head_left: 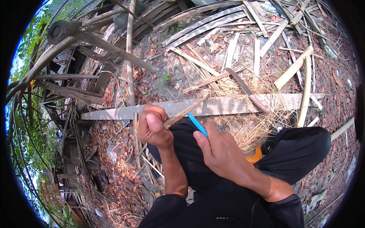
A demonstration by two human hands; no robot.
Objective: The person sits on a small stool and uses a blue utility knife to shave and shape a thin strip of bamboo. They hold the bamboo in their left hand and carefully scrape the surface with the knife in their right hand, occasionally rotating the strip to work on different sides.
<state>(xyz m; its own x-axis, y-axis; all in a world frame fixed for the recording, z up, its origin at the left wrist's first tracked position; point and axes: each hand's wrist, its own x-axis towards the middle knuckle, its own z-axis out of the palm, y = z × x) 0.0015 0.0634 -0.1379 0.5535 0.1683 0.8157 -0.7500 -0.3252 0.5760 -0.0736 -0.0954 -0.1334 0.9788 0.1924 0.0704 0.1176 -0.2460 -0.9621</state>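
Observation:
My left hand (pixel 154 125) is closed round the near end of a rough, tapered wood piece (pixel 186 112), whose point slants up to the right. In my right hand (pixel 220 150) a slim blue pen-shaped tool (pixel 197 124) is pinched between thumb and fingers. Its tip meets or nearly meets the middle of the wood; I cannot tell whether they touch. Both hands are above my dark-clothed lap. Just beyond them a long grey plank (pixel 224 105) lies across the ground. Over its right part rests a curved tool (pixel 249 91) with a dark blade and brown handle.
Dry straw and shavings (pixel 253 127) are heaped by my bent knee. An orange object (pixel 255 155) shows partly beside my leg. Pale sticks (pixel 304 87) lie at the right, loose slats (pixel 205 28) farther off. A branch-and-timber structure (pixel 76 64) stands at the left.

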